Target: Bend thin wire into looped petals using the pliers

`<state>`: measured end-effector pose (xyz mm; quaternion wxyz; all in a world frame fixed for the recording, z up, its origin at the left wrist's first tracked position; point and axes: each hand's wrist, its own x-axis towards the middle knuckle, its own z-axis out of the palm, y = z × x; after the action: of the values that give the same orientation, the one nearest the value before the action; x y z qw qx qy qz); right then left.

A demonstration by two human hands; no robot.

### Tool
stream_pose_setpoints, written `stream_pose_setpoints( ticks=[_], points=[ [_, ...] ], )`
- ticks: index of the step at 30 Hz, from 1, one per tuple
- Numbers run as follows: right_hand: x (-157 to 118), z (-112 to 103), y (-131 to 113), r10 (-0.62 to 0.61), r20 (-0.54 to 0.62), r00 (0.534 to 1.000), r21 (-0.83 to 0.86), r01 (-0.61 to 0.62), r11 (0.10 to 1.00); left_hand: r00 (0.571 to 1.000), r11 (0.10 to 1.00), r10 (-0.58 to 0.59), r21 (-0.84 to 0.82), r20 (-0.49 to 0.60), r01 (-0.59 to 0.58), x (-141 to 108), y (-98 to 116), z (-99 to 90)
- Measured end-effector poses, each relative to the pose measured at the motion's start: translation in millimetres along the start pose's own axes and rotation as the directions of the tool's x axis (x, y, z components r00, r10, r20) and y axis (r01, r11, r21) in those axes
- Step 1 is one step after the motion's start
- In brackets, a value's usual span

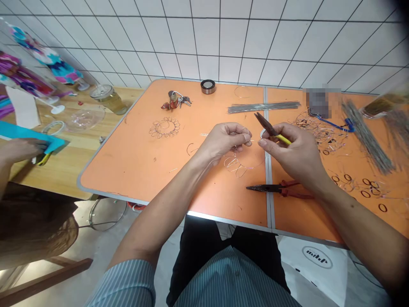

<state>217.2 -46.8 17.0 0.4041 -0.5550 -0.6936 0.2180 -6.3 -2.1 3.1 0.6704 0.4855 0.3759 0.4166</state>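
Over the middle of the orange table, my left hand (228, 140) pinches a thin wire piece (239, 166) with several petal-like loops that hang below the fingers. Close to its right, my right hand (292, 149) holds pliers with a yellow handle (283, 139), their dark jaws pointing up and left. My right thumb and forefinger are near the wire's right side; whether they touch it I cannot tell. Red-handled long-nose pliers (277, 188) lie beneath my right wrist. On the left of the table lies a ring of wire loops (164, 128).
Straight wires (263, 107), keys (176, 100) and a round tin (208, 86) lie toward the wall. At right are tangled wires, dark rings (366, 194), a wire bundle (370, 138) and a glass (380, 106). Another person's hand (25, 149) holds blue material at the wooden table.
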Motion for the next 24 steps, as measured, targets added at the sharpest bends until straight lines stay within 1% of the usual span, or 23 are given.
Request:
stream_pose_setpoints(
  ticks=[3,6,9,13,16,18,20,22,24],
  points=[
    [2.1,7.2,-0.2,0.051,-0.007,0.999,0.093,-0.050,0.994,0.999,1.000,-0.030,-0.008,-0.015,0.030,0.0,-1.9,-0.6],
    [2.3,8.6,-1.2,0.086,0.024,0.996,0.123,-0.089,0.988,0.999,0.999,-0.042,-0.028,-0.013,0.042,0.8,-3.4,-2.2],
    [2.6,6.8,-3.6,0.094,0.044,0.995,0.142,-0.099,0.985,1.000,0.998,-0.031,-0.054,-0.002,0.031,1.3,-4.9,-3.0],
    [2.8,4.5,-7.1,0.120,0.063,0.991,0.149,-0.128,0.981,1.000,0.998,0.010,-0.069,-0.009,-0.011,1.1,-6.8,-2.0],
    [2.2,1.7,-9.5,0.126,0.096,0.987,0.099,-0.135,0.986,0.999,0.998,0.037,-0.055,0.014,-0.036,1.0,-7.4,-1.5],
    [1.6,-2.3,-10.0,0.099,0.109,0.989,0.022,-0.102,0.995,0.998,0.998,0.052,-0.047,0.018,-0.051,1.2,-7.2,-1.4],
    [0.2,-8.1,-8.1,0.041,0.106,0.993,-0.076,-0.033,0.997,0.998,0.997,0.062,-0.040,0.015,-0.061,1.2,-6.6,-1.5],
    [-2.1,-15.3,-2.9,-0.044,0.092,0.995,-0.176,0.060,0.982,0.998,0.997,0.065,-0.032,0.010,-0.065,0.9,-5.6,-1.4],
    [-5.1,-23.3,4.9,-0.142,0.095,0.985,-0.278,0.163,0.947,0.998,0.998,0.064,-0.021,0.011,-0.064,0.4,-4.5,-1.1]
  ],
)
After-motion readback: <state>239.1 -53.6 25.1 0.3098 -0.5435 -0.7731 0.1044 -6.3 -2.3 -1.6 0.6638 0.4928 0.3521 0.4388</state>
